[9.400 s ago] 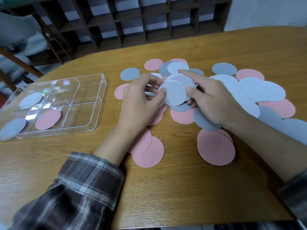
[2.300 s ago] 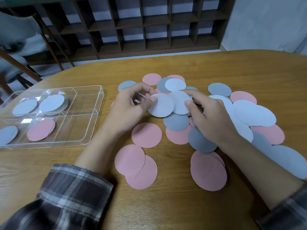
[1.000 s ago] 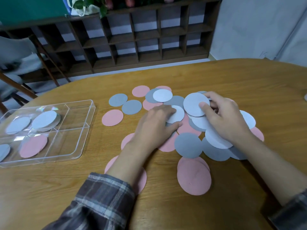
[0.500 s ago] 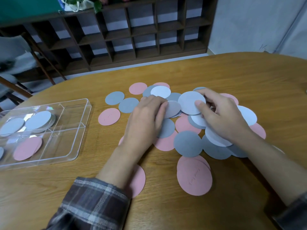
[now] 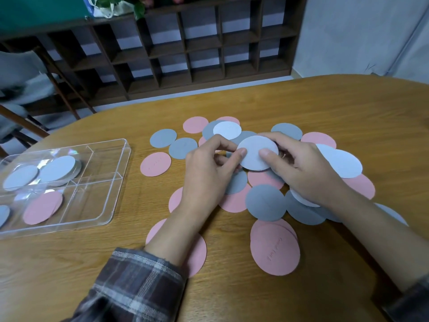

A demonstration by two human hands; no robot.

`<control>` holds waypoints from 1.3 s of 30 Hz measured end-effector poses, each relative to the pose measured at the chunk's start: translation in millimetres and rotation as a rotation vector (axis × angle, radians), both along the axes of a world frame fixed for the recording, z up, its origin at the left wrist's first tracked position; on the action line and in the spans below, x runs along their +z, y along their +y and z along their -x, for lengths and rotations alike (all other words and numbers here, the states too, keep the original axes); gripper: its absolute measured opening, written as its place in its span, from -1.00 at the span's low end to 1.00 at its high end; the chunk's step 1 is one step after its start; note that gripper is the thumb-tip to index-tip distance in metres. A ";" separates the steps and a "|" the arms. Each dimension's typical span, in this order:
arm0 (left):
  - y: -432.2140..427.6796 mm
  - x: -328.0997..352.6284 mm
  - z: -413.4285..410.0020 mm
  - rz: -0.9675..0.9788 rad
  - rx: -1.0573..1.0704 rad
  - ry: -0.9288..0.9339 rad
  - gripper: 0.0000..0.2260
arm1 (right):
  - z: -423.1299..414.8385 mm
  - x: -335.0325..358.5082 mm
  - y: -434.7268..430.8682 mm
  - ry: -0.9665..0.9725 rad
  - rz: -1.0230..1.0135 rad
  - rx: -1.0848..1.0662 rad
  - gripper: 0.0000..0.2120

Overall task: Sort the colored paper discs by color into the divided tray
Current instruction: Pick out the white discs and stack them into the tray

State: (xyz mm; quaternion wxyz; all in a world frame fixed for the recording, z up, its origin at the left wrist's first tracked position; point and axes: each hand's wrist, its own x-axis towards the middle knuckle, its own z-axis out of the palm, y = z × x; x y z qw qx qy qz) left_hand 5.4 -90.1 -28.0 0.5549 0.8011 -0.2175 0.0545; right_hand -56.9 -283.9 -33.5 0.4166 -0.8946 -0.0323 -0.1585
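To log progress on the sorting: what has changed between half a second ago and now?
The left hand, flat on the pile before, has lifted and now pinches the left edge of the pale disc that the right hand already held. Both hold it above the pile. The tray and its contents stayed as they were.

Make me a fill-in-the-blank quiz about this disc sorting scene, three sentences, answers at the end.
1. The held disc, pinched by the left hand and the right hand, is coloured ____.
2. The clear tray sits to the ____ of the disc pile.
3. The left forearm covers part of a near disc coloured ____.
Answers: white; left; pink.
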 end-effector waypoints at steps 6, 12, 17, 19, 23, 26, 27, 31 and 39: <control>-1.4 -4.6 -7.8 -0.102 -0.017 -0.127 -0.87 | -3.8 -1.6 -3.4 -0.039 0.128 -0.076 -0.69; 2.2 -18.4 -45.7 -0.533 -0.061 -0.260 -0.55 | -7.0 -2.8 -14.3 -0.062 0.099 -0.194 -0.73; 2.2 -27.6 -58.9 -0.679 -0.104 -0.204 -0.50 | -9.1 -5.6 -15.5 -0.071 0.107 -0.192 -0.75; 2.1 -25.2 -57.0 -0.642 -0.052 -0.236 -0.58 | -9.5 -5.6 -15.3 -0.069 0.114 -0.194 -0.75; 2.3 -18.8 -53.6 -0.633 0.068 -0.306 -0.63 | -10.0 -6.6 -14.8 -0.070 0.121 -0.199 -0.75; 4.4 -17.6 -55.6 -0.642 0.111 -0.318 -0.68 | -9.9 -6.1 -14.7 -0.080 0.127 -0.193 -0.75; 5.1 -17.7 -56.5 -0.654 0.122 -0.315 -0.69 | -9.8 -6.0 -14.3 -0.080 0.126 -0.193 -0.76; 6.6 -19.5 -56.9 -0.637 0.143 -0.311 -0.80 | -8.7 -4.9 -13.1 -0.068 0.109 -0.198 -0.78; 7.3 -16.9 -53.3 -0.561 0.148 -0.473 -0.84 | -8.7 -5.9 -14.8 -0.068 0.086 -0.216 -0.75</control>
